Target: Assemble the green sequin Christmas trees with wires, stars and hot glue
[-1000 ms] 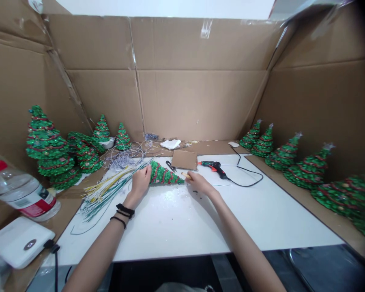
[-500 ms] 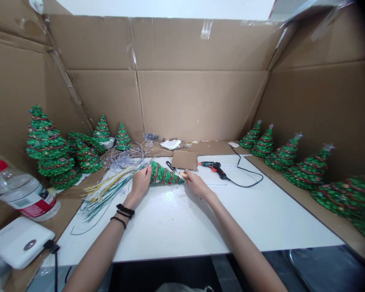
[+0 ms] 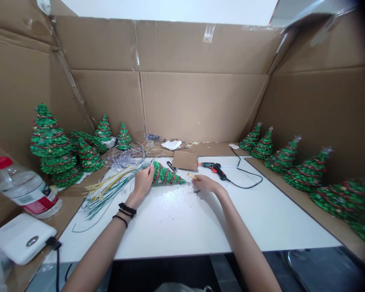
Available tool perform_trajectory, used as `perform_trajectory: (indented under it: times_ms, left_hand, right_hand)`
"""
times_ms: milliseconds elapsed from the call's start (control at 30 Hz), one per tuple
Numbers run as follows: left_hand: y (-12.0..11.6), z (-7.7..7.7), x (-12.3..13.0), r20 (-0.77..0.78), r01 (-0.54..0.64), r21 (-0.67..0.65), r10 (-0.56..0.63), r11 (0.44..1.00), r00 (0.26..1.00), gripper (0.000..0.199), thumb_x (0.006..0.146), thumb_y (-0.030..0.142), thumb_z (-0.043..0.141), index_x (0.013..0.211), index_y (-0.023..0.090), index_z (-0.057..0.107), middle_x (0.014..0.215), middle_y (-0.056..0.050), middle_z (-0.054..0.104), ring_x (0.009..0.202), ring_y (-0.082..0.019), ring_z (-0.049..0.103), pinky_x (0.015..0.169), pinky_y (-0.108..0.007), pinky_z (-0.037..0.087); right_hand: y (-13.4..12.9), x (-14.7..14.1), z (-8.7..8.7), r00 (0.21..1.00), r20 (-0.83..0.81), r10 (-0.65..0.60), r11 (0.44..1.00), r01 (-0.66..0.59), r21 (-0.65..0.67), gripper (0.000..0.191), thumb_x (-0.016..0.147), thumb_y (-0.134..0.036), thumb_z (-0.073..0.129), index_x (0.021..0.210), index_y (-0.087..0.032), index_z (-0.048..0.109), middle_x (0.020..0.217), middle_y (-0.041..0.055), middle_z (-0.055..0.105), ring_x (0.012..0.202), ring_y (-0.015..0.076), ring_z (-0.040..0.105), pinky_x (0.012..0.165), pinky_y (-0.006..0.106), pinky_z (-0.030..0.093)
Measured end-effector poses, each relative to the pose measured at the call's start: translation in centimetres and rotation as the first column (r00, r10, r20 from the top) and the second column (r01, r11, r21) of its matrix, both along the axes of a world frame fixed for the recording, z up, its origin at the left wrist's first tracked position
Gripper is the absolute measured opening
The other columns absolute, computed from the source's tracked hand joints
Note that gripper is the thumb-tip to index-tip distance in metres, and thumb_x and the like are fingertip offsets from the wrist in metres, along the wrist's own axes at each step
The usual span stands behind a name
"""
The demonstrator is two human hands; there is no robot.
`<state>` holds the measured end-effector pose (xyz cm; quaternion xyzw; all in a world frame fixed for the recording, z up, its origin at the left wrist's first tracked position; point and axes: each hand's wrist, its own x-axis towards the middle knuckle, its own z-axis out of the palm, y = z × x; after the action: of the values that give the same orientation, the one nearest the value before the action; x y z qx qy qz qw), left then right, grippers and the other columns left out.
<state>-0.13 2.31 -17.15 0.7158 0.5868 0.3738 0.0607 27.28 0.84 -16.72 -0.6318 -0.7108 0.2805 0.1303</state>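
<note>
In the head view, a small green Christmas tree [image 3: 168, 175] with red garland lies on its side on the white table. My left hand [image 3: 144, 179] is closed around its wide base end. My right hand [image 3: 206, 183] is closed on a short tan wooden stick [image 3: 192, 177], perhaps a tool handle, just right of the tree's tip. A fine pale line runs between the tip and the right fingers. Dark green strands [image 3: 197, 193] hang under that hand; whether it grips them I cannot tell. Beyond the tree lie black-handled snips [image 3: 171, 166].
A cardboard square [image 3: 185, 161] and a glue gun [image 3: 215, 169] with a black cord lie behind my hands. Yellow and green wires [image 3: 105, 194] spread at left, near tangled pale wire [image 3: 126, 156]. A bottle [image 3: 27, 190], a white box [image 3: 22, 238] and several finished trees [image 3: 307, 168] line the sides.
My right hand has moved right, away from the tree's tip, with the wooden stick. Green strands now show beneath it. My left hand keeps its hold on the tree.
</note>
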Motion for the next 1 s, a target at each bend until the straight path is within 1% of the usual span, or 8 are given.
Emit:
perform_trajectory:
  times_ms: [233,333,467,567,667,733,867,1000]
  left_hand:
    - [-0.3,0.0,0.6,-0.007,0.033,0.004,-0.033,0.999,0.999,0.039,0.094,0.031,0.032,0.068,0.018,0.057,0.053,0.000,0.048,0.051,-0.014,0.041,0.056,-0.027,0.024]
    - [-0.5,-0.2,1.0,0.019,0.068,0.010,-0.069,0.998,0.997,0.039,0.094,0.034,0.033,0.067,0.018,0.057,0.053,0.001,0.048,0.052,-0.014,0.043,0.056,-0.027,0.027]
    - [0.0,-0.4,0.4,0.205,0.140,-0.002,-0.137,0.990,0.969,0.048,0.094,0.039,0.028,0.068,0.017,0.061,0.052,0.000,0.053,0.054,-0.015,0.050,0.059,-0.026,0.034]
    - [0.8,-0.5,-1.0,0.304,0.076,-0.007,-0.070,0.997,0.950,0.050,0.095,0.037,0.022,0.081,0.015,0.065,0.057,-0.001,0.059,0.054,-0.014,0.053,0.061,-0.026,0.039]
    - [1.6,-0.7,-2.4,0.260,-0.037,0.011,0.033,0.999,0.965,0.043,0.093,0.029,0.024,0.088,0.015,0.064,0.066,-0.002,0.063,0.056,-0.014,0.054,0.059,-0.025,0.040]
    - [1.8,-1.0,-2.8,0.220,-0.047,0.037,0.037,0.998,0.975,0.038,0.092,0.025,0.027,0.086,0.015,0.063,0.073,-0.004,0.064,0.067,-0.016,0.057,0.065,-0.026,0.042]
    - [1.7,-1.3,-2.3,0.119,0.051,0.097,-0.063,0.994,0.991,0.027,0.090,0.018,0.036,0.084,0.017,0.063,0.090,-0.006,0.065,0.093,-0.020,0.055,0.087,-0.032,0.040]
    - [1.2,-1.4,-2.1,0.017,0.158,0.083,-0.160,0.984,0.987,0.024,0.085,0.011,0.039,0.089,0.018,0.063,0.090,-0.005,0.066,0.091,-0.019,0.056,0.086,-0.031,0.040]
  right_hand:
    - [-0.2,-2.2,-0.4,0.998,0.031,0.053,0.985,-0.058,0.165,0.017,0.088,-0.020,0.041,0.073,-0.018,0.049,0.075,0.0034,0.057,0.070,0.0151,0.050,0.061,0.023,0.031]
    - [-0.2,-2.8,-0.8,0.998,0.063,0.024,0.975,-0.037,0.219,0.013,0.090,-0.021,0.041,0.083,-0.018,0.052,0.082,0.0069,0.060,0.076,0.0177,0.053,0.063,0.024,0.029]
    - [0.2,-1.0,-0.9,0.996,0.079,-0.038,0.975,0.020,0.220,0.014,0.089,-0.023,0.040,0.091,-0.018,0.053,0.083,0.0081,0.061,0.078,0.0198,0.055,0.063,0.024,0.030]
    - [0.5,0.8,-0.8,0.998,0.060,-0.029,0.986,0.019,0.165,0.015,0.086,-0.023,0.040,0.080,-0.018,0.052,0.076,0.0049,0.060,0.073,0.0181,0.055,0.062,0.024,0.033]
    - [0.7,2.0,-1.0,0.999,0.051,-0.010,0.993,0.004,0.120,0.016,0.082,-0.024,0.041,0.070,-0.018,0.048,0.071,0.0030,0.058,0.068,0.0171,0.052,0.059,0.024,0.035]
    - [0.9,2.5,-1.3,0.999,0.035,-0.020,0.991,0.015,0.134,0.017,0.081,-0.029,0.041,0.068,-0.019,0.046,0.070,0.0021,0.056,0.067,0.0170,0.051,0.059,0.024,0.035]
    - [1.5,2.7,-2.4,0.998,-0.061,-0.007,0.984,0.018,0.179,0.023,0.078,-0.041,0.042,0.068,-0.021,0.043,0.067,0.0015,0.054,0.066,0.0177,0.049,0.062,0.027,0.037]
    - [1.7,1.6,-3.1,0.994,-0.099,0.050,0.979,-0.029,0.203,0.028,0.076,-0.048,0.042,0.069,-0.021,0.043,0.067,0.0022,0.052,0.066,0.0186,0.048,0.062,0.030,0.039]
